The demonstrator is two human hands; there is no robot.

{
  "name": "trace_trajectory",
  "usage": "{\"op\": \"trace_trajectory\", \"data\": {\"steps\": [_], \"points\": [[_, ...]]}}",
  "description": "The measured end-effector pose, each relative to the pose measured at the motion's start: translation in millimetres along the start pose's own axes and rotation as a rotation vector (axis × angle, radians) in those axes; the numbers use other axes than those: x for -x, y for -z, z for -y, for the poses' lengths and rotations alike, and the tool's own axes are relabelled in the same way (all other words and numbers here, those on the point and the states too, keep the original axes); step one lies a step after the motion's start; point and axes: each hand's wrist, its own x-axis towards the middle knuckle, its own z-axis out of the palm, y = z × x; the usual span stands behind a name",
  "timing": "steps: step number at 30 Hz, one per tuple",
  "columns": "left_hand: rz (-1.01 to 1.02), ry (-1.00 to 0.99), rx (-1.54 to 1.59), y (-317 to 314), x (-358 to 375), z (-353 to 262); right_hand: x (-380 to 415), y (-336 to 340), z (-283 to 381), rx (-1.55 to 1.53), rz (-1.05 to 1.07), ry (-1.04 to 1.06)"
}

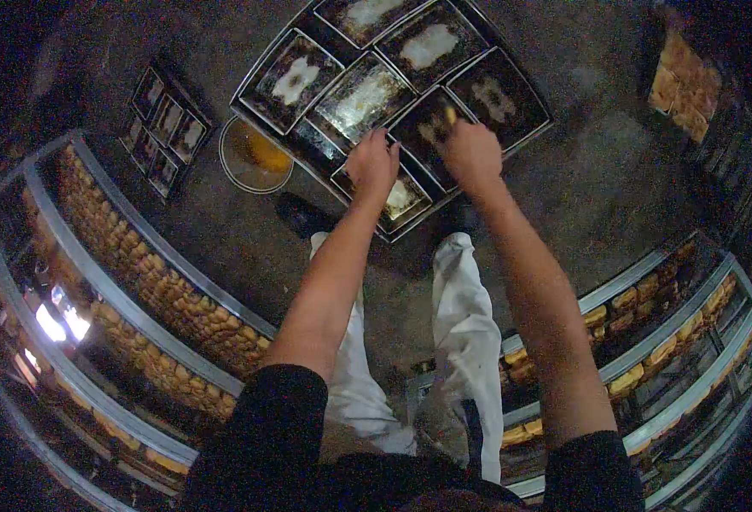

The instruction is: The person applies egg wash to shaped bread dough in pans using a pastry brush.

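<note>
Several dark rectangular baking pans [431,44] with shiny, worn patches on their bottoms lie close together in a large metal-rimmed tray on the floor. My left hand [372,167] is closed with curled fingers over the near-side pan [406,200]; whatever is in its grasp is hidden. To its right, my right hand [474,155] is closed above another dark pan [427,128]. A small yellow-tan tip [451,114] sticks out of that fist, and the rest of the object is covered by the fingers.
Left of the tray stands a round container [256,158] with something yellow-orange inside. Farther left is another group of pans [168,124]. Metal racks with bread rolls [141,264] flank me on the left and right [632,375]. More browned bread [687,85] lies at the upper right.
</note>
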Motion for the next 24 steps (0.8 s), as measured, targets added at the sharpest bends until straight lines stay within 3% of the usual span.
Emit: {"op": "trace_trajectory", "data": {"steps": [3,8,11,14,17,20,24], "points": [[0.037,0.024,-0.052,1.6,-1.8,-3.2,2.9,-28.9,6.2,-0.151,0.144,-0.056],[-0.036,-0.108,-0.006,-2.0,0.2,0.8,-4.6,-28.3,-13.7,-0.243,-0.029,-0.141],[-0.098,-0.216,-0.059,-8.7,-1.7,4.0,-7.5,-27.2,-19.4,-0.065,-0.076,-0.056],[0.098,-0.143,-0.066,0.1,-3.5,-0.9,2.3,-26.1,-9.0,0.167,-0.176,0.113],[0.176,-0.170,-0.187,6.6,1.1,-9.1,8.9,-12.5,-2.9,0.227,-0.118,0.163],[0.255,-0.092,-0.237,7.4,3.7,-20.3,27.7,-6.8,-8.9,0.225,0.154,0.111],[0.205,-0.147,-0.222,-5.2,6.9,-12.4,46.1,-12.3,-31.5,0.256,0.297,0.128]]}}
